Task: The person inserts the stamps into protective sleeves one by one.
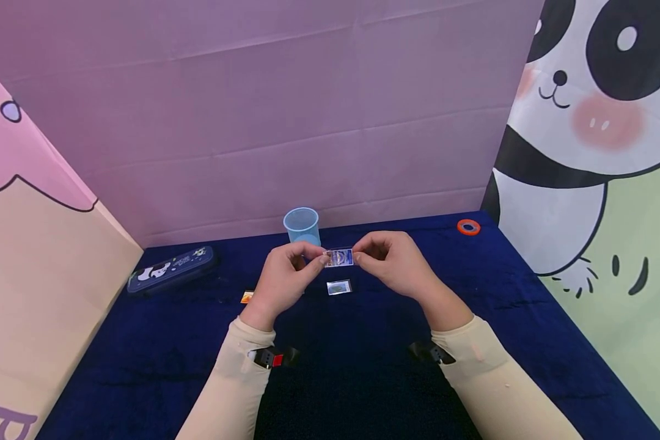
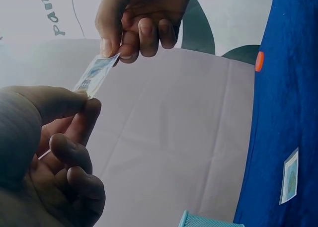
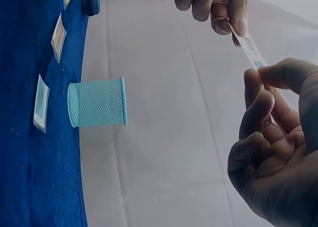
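Note:
A small blue-and-white printed card, stamp-like in look (image 1: 339, 258), is stretched between both hands above the cloth. My left hand (image 1: 286, 278) pinches its left end between thumb and forefinger. At the opposite end, my right hand (image 1: 396, 263) pinches it the same way. The left wrist view shows the card (image 2: 97, 73) tilted, with a thumb on each end. Below the hands, a second small card with a pale border (image 1: 338, 287) lies flat. An orange card (image 1: 247, 297) is partly hidden behind the left wrist. Between these two, the right wrist view shows another card (image 3: 58, 38).
Behind the hands stands a light-blue mesh pen cup (image 1: 302, 226). A dark-blue pencil case with a panda print (image 1: 170, 269) lies at the left. An orange ring, like a tape roll (image 1: 469, 227), lies at the back right. Dark-blue cloth (image 1: 528, 342) covers the table.

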Action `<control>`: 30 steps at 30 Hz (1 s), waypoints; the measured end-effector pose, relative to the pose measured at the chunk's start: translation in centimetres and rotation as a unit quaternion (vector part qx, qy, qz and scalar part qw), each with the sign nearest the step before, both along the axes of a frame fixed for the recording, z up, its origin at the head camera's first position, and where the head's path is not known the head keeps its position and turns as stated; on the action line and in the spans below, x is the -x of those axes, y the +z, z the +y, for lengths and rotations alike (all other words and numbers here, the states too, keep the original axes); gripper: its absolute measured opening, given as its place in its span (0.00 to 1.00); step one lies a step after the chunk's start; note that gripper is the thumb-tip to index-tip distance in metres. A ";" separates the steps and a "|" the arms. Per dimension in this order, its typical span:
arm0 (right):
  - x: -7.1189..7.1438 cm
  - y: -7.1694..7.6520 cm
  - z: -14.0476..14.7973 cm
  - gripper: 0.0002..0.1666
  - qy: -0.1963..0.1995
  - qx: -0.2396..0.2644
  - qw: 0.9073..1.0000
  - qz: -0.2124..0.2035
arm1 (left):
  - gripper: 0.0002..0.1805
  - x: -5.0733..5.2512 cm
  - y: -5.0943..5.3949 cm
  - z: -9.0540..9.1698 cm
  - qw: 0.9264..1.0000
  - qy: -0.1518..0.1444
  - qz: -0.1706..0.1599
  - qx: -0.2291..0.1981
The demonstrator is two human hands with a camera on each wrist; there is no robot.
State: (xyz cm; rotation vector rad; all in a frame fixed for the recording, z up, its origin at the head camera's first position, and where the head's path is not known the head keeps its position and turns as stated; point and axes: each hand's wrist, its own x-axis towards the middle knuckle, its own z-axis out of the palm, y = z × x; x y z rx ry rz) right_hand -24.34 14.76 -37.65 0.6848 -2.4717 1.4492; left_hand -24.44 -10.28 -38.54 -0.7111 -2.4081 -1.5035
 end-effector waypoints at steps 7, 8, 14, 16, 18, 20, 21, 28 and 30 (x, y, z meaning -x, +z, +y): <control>0.1 0.2 0.3 0.02 -0.010 -0.006 1.000 -0.002 | 0.05 0.2 0.0 0.2 1.000 -0.004 -0.003 -0.018; 0.1 0.2 0.3 0.03 -0.015 -0.010 1.000 -0.001 | 0.05 0.2 0.0 0.1 1.000 -0.004 -0.006 -0.021; 0.3 0.2 0.7 0.03 -0.044 -0.035 0.998 0.003 | 0.04 0.7 -0.2 -0.3 1.000 0.005 -0.012 -0.026; 0.4 0.3 1.1 0.04 -0.052 -0.039 0.998 0.008 | 0.04 0.9 -0.4 -0.2 0.999 0.006 -0.016 -0.027; 0.6 0.4 1.4 0.04 -0.059 -0.041 0.997 0.012 | 0.04 1.2 -0.7 -0.2 0.999 0.006 -0.021 -0.026; 0.7 0.6 1.8 0.05 -0.067 -0.042 0.997 0.010 | 0.05 1.6 -1.2 0.0 0.999 0.008 -0.024 -0.021; 0.7 0.6 1.9 0.06 -0.071 -0.043 0.997 0.007 | 0.05 1.8 -1.4 0.1 0.999 0.008 -0.024 -0.019; 0.8 0.7 2.7 0.06 -0.100 -0.059 0.993 -0.010 | 0.05 3.1 -3.2 0.7 0.999 0.022 -0.036 -0.011; 0.9 0.7 2.9 0.06 -0.108 -0.063 0.992 -0.006 | 0.05 3.4 -3.6 0.9 0.999 0.025 -0.041 -0.009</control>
